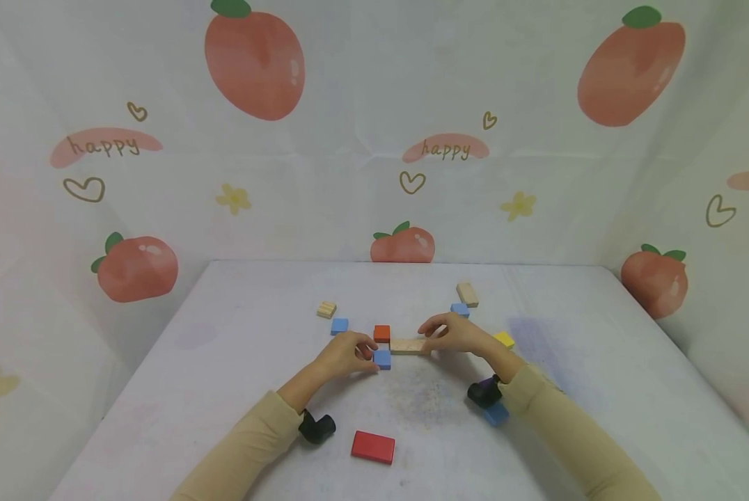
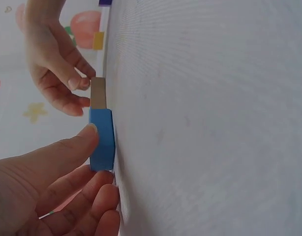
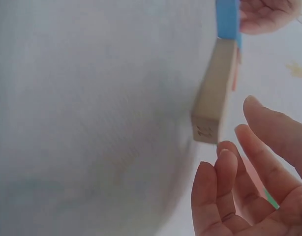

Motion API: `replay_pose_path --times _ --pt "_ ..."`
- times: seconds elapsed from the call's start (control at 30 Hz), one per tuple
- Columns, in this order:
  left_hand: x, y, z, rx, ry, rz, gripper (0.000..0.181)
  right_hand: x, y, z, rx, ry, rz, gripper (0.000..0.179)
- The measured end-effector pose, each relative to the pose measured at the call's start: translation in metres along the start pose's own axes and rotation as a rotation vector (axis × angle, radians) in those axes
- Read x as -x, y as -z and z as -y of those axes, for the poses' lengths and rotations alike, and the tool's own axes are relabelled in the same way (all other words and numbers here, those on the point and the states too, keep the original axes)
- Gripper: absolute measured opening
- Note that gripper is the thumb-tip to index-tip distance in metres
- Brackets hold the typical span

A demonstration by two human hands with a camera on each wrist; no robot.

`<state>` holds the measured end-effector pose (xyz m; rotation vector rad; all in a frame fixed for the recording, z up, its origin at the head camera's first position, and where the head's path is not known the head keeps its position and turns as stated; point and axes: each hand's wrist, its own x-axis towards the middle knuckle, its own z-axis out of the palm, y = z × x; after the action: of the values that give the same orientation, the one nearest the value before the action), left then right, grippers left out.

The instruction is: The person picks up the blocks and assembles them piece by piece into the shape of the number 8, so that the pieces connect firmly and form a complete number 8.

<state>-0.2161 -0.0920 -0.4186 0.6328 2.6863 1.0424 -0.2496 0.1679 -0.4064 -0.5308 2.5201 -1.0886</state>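
My left hand (image 1: 344, 356) is at the left side of a small blue block (image 1: 383, 360). In the left wrist view its thumb lies against the blue block (image 2: 103, 140), with curled fingers at the block's near end. A long plain wooden block (image 1: 410, 346) lies to the right, its end close to the blue block. Behind the blue block sits an orange-red block (image 1: 382, 333). My right hand (image 1: 452, 333) hovers by the wooden block's right end; in the right wrist view the thumb and fingers are spread, apart from the wooden block (image 3: 213, 93).
A red rectangular block (image 1: 373, 447) lies near the front. Behind the left hand are a blue block (image 1: 340, 326) and a striped wooden block (image 1: 327, 309). Around the right arm are a yellow block (image 1: 504, 339), blue blocks (image 1: 496, 414) and a wooden block (image 1: 467, 294). A printed cloth hangs behind.
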Motion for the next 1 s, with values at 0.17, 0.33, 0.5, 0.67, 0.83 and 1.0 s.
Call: replay_pose_path --times 0.17,0.33,0.5,0.67,0.83,1.0 --pt "0.000 0.000 0.001 0.006 0.006 0.016 0.034 0.008 0.010 -0.003 0.017 0.038 -0.006 0.032" --pt "0.000 0.000 0.000 0.017 0.025 0.029 0.034 0.016 0.019 -0.009 0.052 0.081 -0.008 0.032" --pt "0.001 0.000 -0.001 0.026 0.038 0.033 0.033 0.026 0.030 -0.018 0.059 0.098 -0.030 0.033" --pt "0.001 0.000 -0.001 0.030 0.047 0.037 0.033 0.037 0.042 -0.027 0.063 0.089 -0.064 0.032" --pt "0.001 0.002 -0.002 0.030 0.054 0.034 0.033 0.046 0.054 -0.036 0.052 0.030 -0.106 0.034" --pt "0.001 0.002 -0.002 0.021 0.050 0.034 0.033 0.056 0.067 -0.048 0.068 -0.048 -0.139 0.036"
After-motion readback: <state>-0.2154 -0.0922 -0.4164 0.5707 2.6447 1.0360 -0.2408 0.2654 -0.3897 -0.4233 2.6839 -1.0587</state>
